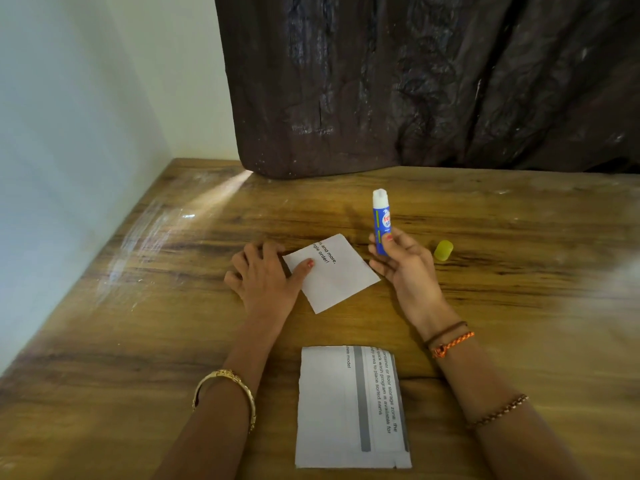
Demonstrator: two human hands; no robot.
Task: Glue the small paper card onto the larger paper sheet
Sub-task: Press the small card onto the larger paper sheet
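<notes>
Wooden table (pixel 138 341): my left hand (pixel 263 282) flat, thumb pressing card (pixel 334 275); right hand (pixel 403 263) grips uncapped glue (pixel 382 220); sheet (pixel 349 407) nearer me

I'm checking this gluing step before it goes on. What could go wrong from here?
1. The left hand presses only one corner of the small card, so a glue stroke may make it pivot or crease.
2. The glue stick is uncapped in the right hand, and the card lies on the bare table; glue run past its edge would smear the wood.
3. The yellow cap lies loose on its side and might roll away.
</notes>
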